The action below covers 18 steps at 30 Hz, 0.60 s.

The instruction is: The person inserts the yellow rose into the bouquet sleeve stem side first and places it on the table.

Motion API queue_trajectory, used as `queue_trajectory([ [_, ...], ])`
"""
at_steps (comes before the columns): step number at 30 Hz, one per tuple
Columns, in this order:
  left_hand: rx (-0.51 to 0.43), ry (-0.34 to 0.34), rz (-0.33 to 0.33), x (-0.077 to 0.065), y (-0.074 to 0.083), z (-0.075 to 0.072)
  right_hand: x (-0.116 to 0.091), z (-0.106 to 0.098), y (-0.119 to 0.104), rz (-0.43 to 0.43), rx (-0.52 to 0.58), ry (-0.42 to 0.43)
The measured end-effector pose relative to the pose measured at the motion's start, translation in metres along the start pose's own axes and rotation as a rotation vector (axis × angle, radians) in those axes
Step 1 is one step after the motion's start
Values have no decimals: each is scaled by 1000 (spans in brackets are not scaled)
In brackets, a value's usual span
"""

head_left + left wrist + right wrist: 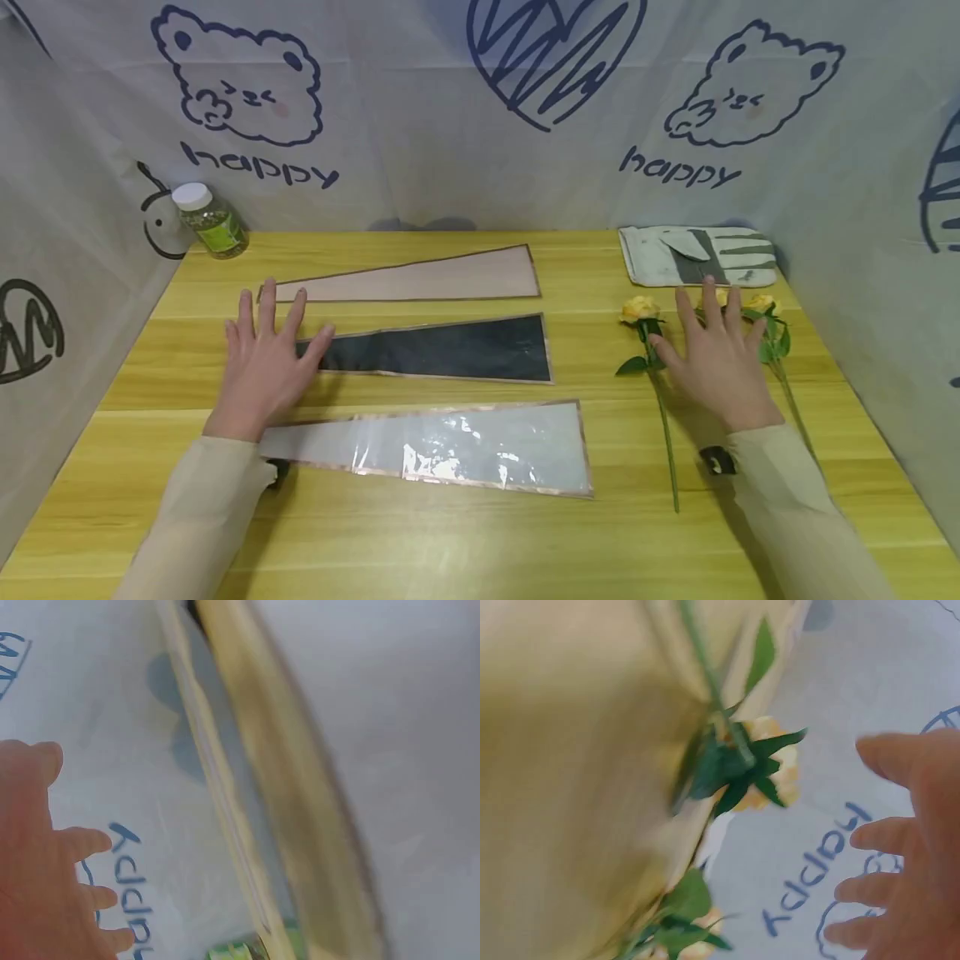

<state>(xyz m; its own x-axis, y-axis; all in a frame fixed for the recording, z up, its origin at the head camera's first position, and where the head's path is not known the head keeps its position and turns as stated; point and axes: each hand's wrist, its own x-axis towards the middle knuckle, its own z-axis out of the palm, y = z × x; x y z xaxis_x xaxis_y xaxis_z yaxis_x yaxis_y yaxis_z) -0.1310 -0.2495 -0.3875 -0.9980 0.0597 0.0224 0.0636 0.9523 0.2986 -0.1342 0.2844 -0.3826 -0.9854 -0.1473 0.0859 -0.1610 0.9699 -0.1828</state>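
My left hand (pixel 266 367), fingers spread and holding nothing, is over the narrow left end of a black tapered strip (pixel 450 352). A pinkish tapered strip (pixel 435 279) lies beyond it, and a glossy white one (pixel 465 446) lies nearer. Among yellow roses, my right hand (pixel 720 367) spreads its fingers with nothing in them. One rose (pixel 641 310) lies to its left with the stem pointing toward me. Another rose (pixel 780 350) is on its right; a further yellow bloom is partly hidden behind the fingers. The right wrist view shows a rose (pixel 780 761) close by the thumb.
A white and grey glove (pixel 697 257) lies at the back right of the wooden table (pixel 420 542). A jar (pixel 213 225) with a white lid and green label stands in the back left corner. White cloth (pixel 420 125) with drawings hangs around the back and sides.
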Motion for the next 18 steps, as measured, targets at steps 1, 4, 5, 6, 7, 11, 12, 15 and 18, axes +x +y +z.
queue_trajectory([
  [1,-22,9,13,3,4,-2,3,-2,-3,-22,13,24],
  [4,-115,9,64,15,19,-6,14,-8,-14,-78,47,69],
  [5,-147,2,87,20,24,-7,18,-10,-19,-88,61,72],
  [6,-178,-9,112,26,30,-7,23,-12,-23,-93,77,71],
  [7,-210,-23,138,32,35,-6,28,-13,-28,-95,91,68],
  [11,-318,-105,236,56,60,-1,48,-10,-46,-95,124,27],
  [12,-338,-125,254,61,67,1,54,-7,-50,-98,119,16],
  [15,-377,-167,294,75,87,7,69,2,-60,-110,91,-25],
  [18,-383,-195,329,89,105,12,83,10,-70,-120,67,-54],
])
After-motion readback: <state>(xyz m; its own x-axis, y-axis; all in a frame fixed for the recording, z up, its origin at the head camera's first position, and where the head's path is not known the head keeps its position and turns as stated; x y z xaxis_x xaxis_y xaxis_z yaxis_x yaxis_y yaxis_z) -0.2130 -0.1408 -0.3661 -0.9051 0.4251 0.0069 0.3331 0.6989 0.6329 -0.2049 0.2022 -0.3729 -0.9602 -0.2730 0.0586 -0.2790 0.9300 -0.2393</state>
